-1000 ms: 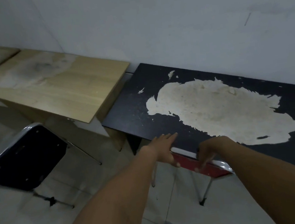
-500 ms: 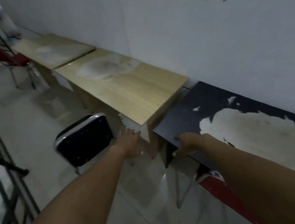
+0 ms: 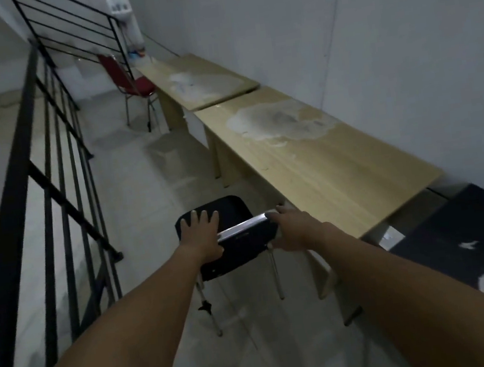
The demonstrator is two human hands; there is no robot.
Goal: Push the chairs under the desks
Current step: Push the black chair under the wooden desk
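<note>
Black desk point(image 3: 469, 231) at 4 o'clock runs off the right edge. Right hand point(image 3: 293, 228) fingertips hidden round black chair point(image 3: 236, 245) back. Items point(image 3: 121, 3) at 12 o'clock too small, blurred. Red chair point(image 3: 134, 83) partly behind railing point(image 3: 47, 146).

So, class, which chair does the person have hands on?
The black chair, with left hand and right hand on its backrest; the red chair stands untouched by the far desk.

Both bare forearms reach from the lower corners of the frame toward its centre. The left hand point(image 3: 201, 237) lies flat, fingers straight and spread, pointing up the frame, thumb angled right. The right hand point(image 3: 294, 229), knuckles up, curls its fingers over the top edge of the chair back point(image 3: 243, 244), thumb below.
</note>
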